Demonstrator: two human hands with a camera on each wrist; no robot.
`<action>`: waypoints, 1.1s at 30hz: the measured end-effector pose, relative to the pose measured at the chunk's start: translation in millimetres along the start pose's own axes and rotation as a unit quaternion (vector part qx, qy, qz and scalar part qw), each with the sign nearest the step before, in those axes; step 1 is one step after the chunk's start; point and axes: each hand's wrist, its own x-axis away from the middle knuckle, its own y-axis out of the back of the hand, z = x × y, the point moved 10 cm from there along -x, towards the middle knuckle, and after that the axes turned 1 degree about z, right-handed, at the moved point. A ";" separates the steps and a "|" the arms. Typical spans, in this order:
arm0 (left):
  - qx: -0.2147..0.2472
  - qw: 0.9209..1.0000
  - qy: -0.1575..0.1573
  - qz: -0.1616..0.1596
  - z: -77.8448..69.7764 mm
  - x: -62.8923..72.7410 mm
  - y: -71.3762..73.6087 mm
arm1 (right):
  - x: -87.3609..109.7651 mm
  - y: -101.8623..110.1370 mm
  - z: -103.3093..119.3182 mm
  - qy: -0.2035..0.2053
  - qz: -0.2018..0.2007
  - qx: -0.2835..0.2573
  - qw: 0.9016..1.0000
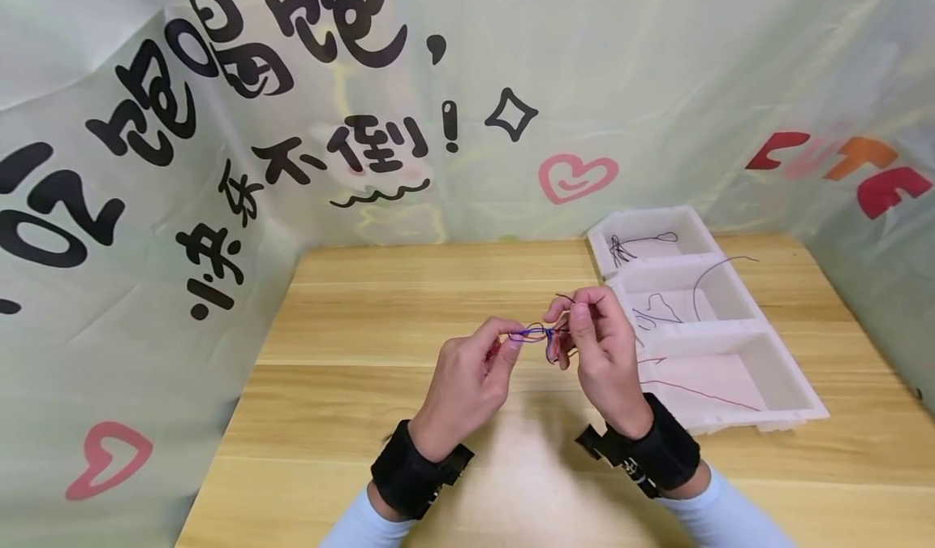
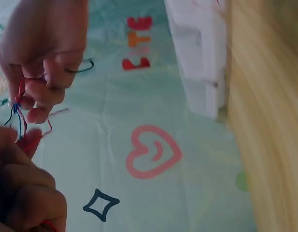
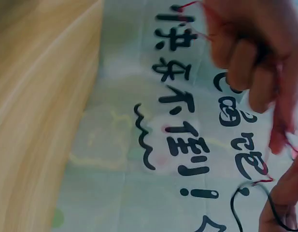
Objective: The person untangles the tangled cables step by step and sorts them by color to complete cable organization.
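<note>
Thin blue, red and dark wires (image 1: 536, 334) are gathered into a small looped bundle between the two hands, raised above the tabletop. My left hand (image 1: 465, 390) pinches the left end of the blue loop between thumb and forefinger. Red wire also shows within its curled fingers. On the other side, my right hand (image 1: 602, 361) pinches a dark wire end, with thumb and forefinger together. In the left wrist view, a blue wrap (image 2: 16, 106) circles the bundle close to the right fingertips. A dark wire (image 3: 234, 203) curves out beside the right hand in the right wrist view.
A white three-compartment tray (image 1: 792, 369) stands to the right, beside the right hand. It holds dark wires (image 1: 621, 249) at the back, more wires in the middle, and a red wire (image 1: 701, 391) in front. A printed cloth (image 1: 467, 215) hangs around the wooden table (image 1: 321, 418).
</note>
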 end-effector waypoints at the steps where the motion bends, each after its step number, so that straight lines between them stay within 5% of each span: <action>1: -0.002 1.000 -0.008 0.001 -1.4 -1.1 0.1 | 0.1 0.4 -0.6 -0.001 0.002 0.032 0.999; 3: -0.005 1.000 -0.019 -0.004 -2.3 -2.7 2.4 | -0.2 0.2 0.8 0.015 0.019 0.122 0.992; 6: -0.001 1.000 -0.019 -0.021 0.0 -4.5 11.1 | 0.0 -1.5 6.1 0.062 0.057 0.263 0.961; 8: -0.005 0.999 -0.020 -0.033 1.5 -4.7 17.6 | 1.6 -2.8 8.3 0.089 0.089 0.310 0.942; 10: -0.015 0.999 -0.020 -0.044 4.0 -5.4 24.4 | 3.0 -3.0 10.2 0.106 0.118 0.318 0.935; 17: -0.062 0.996 -0.021 -0.056 10.6 -1.5 31.1 | 2.4 2.7 15.9 0.124 0.130 0.297 0.938; 23: -0.055 0.997 -0.011 -0.051 9.7 -1.3 30.9 | 3.5 -4.4 23.8 0.184 0.153 0.353 0.904; 29: -0.107 0.993 -0.013 -0.038 11.9 0.0 30.1 | 5.1 -4.9 31.2 0.239 0.126 0.406 0.873; 33: -0.111 0.993 -0.008 -0.033 14.9 1.2 33.1 | 6.9 -6.3 33.6 0.251 0.120 0.419 0.864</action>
